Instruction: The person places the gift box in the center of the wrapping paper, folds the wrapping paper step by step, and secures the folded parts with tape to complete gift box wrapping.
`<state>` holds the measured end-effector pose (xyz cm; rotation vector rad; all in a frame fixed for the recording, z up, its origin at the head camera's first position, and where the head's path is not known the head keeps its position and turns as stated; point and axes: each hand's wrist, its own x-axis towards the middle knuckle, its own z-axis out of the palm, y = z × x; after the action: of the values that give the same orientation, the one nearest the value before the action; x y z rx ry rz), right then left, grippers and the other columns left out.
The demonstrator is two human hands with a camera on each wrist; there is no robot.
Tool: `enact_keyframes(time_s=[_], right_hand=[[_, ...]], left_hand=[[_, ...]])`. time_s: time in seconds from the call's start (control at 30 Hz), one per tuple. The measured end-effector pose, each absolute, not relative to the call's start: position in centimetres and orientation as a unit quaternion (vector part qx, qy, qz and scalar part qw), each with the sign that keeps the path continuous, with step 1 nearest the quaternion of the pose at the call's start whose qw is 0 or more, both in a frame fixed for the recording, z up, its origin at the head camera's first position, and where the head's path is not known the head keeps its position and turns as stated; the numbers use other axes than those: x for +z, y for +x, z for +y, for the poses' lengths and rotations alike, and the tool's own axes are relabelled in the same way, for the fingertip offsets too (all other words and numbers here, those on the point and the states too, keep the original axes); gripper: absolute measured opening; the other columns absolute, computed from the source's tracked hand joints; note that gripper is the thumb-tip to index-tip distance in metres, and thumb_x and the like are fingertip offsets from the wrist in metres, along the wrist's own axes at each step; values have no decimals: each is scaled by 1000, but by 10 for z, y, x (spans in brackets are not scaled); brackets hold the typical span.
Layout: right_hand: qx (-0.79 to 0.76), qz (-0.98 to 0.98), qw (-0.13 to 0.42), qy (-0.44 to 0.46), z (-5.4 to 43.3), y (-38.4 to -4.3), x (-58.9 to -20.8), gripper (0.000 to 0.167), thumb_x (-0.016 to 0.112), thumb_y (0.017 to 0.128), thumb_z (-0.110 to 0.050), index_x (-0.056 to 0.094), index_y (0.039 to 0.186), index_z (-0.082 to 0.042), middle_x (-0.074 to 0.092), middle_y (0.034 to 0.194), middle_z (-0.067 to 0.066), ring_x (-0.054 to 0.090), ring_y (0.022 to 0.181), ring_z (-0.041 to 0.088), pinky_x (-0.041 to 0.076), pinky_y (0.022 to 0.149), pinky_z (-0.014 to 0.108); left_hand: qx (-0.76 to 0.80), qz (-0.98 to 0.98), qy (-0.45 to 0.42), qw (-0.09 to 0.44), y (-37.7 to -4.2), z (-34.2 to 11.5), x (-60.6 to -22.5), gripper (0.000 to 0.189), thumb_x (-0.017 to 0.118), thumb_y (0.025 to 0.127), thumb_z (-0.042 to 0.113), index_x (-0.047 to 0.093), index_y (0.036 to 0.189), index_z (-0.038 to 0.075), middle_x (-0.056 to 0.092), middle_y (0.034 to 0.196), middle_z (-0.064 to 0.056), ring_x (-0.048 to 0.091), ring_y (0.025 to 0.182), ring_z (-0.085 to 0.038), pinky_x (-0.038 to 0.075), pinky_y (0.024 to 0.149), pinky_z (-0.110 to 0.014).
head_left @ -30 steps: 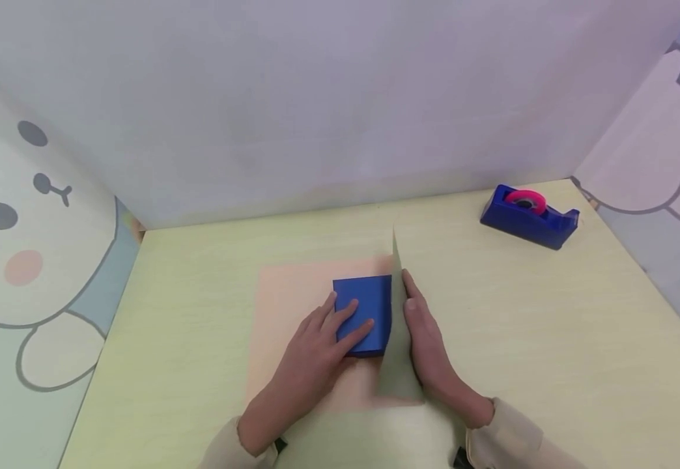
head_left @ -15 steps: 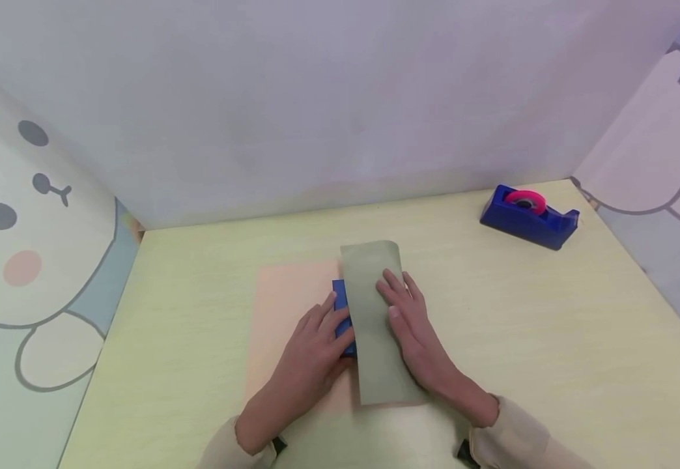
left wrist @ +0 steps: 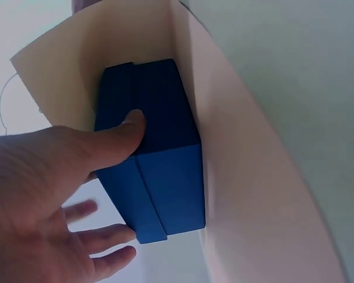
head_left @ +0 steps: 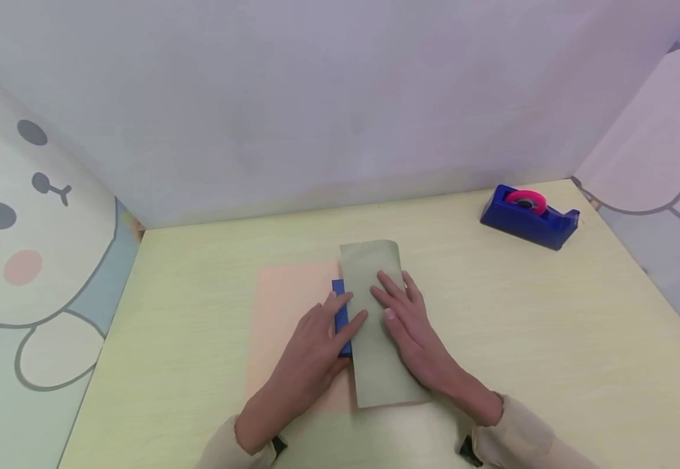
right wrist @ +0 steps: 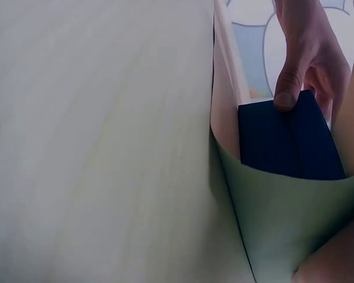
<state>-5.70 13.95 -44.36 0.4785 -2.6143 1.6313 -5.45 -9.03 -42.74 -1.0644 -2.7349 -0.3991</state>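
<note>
paper (head_left: 372, 355) lowered over box (left wrist: 168, 183), dispenser (head_left: 518, 226) unmoved

Left grip (head_left: 309, 340) at blue box (head_left: 341, 319), paper (head_left: 372, 361) folded over it, right grip (head_left: 417, 340) atop

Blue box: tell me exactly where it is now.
In the head view, the blue box lies on the pink face of the paper, just below centre, its right part under the folded-over green flap, with the left hand holding it.
</note>
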Motion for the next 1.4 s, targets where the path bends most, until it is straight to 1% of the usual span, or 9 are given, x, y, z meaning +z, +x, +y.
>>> enact_keyframes(time_s=[0.07, 0.2, 0.27, 0.43, 0.57, 0.9, 1.07, 1.23, 1.4], right_hand=[[540, -830, 3, 141, 141, -57, -443, 47, 36, 113, -20, 44, 159, -15, 24, 175, 1, -1, 165, 33, 7, 128, 63], [622, -781, -12, 56, 148, -58, -441, 50, 34, 114, -25, 33, 164, -23, 24, 175, -1, 14, 164, 24, 19, 128, 22], [663, -748, -25, 5, 152, -60, -438, 53, 33, 114, -30, 27, 166, -21, 25, 174, 2, 20, 163, 22, 21, 126, 17], [688, -716, -104, -45, 154, -64, -439, 63, 28, 113, -45, 16, 168, -16, 20, 176, 5, 19, 163, 26, 15, 132, 50], [683, -714, -146, -48, 149, -62, -441, 60, 25, 112, -51, 16, 168, -30, 21, 175, -2, 27, 159, 25, 18, 129, 54], [669, -723, -159, -69, 151, -37, -431, 61, 26, 112, -52, 22, 168, -26, 26, 174, 0, 33, 153, 23, 27, 123, 39], [648, -740, -171, -58, 154, -21, -429, 63, 23, 111, -56, 19, 168, -28, 22, 174, -3, 28, 157, 24, 21, 127, 46], [643, -742, -181, -49, 157, -4, -427, 65, 22, 112, -54, 17, 168, -23, 17, 176, -2, 12, 163, 22, 18, 121, 16], [642, -747, -171, -33, 162, 2, -424, 65, 23, 113, -49, 17, 168, -14, 14, 176, 5, 10, 163, 29, 20, 120, 18]], left_hand=[[-116, -919, -367, 87, -54, -91, -426, 80, 87, 84, 32, 51, 155, 20, 43, 163, -9, 43, 151, -38, 43, 119, -51], [-96, -916, -377, 93, -54, -92, -426, 79, 87, 85, 33, 52, 154, 17, 49, 159, -4, 42, 152, -40, 45, 117, -49], [-96, -915, -380, 96, -54, -92, -426, 80, 87, 84, 32, 52, 154, 16, 49, 159, -5, 43, 151, -41, 46, 116, -49], [-92, -911, -387, 106, -54, -92, -428, 81, 88, 84, 31, 53, 154, 14, 50, 159, -5, 44, 149, -43, 50, 112, -48], [-100, -907, -392, 118, -57, -93, -429, 80, 90, 82, 32, 55, 152, 13, 53, 156, -5, 49, 146, -42, 52, 109, -45], [-79, -905, -401, 116, -59, -93, -428, 79, 86, 85, 36, 54, 153, 12, 56, 154, -6, 51, 143, -39, 49, 114, -40], [-78, -903, -402, 129, -59, -94, -427, 78, 86, 84, 35, 55, 152, 12, 58, 152, -6, 52, 142, -40, 50, 113, -39], [-80, -903, -401, 131, -59, -93, -428, 78, 87, 84, 34, 55, 151, 11, 58, 152, -6, 52, 143, -40, 50, 113, -38], [-75, -904, -401, 127, -59, -93, -428, 79, 87, 83, 37, 55, 151, 12, 59, 152, -5, 53, 142, -39, 51, 112, -38]])
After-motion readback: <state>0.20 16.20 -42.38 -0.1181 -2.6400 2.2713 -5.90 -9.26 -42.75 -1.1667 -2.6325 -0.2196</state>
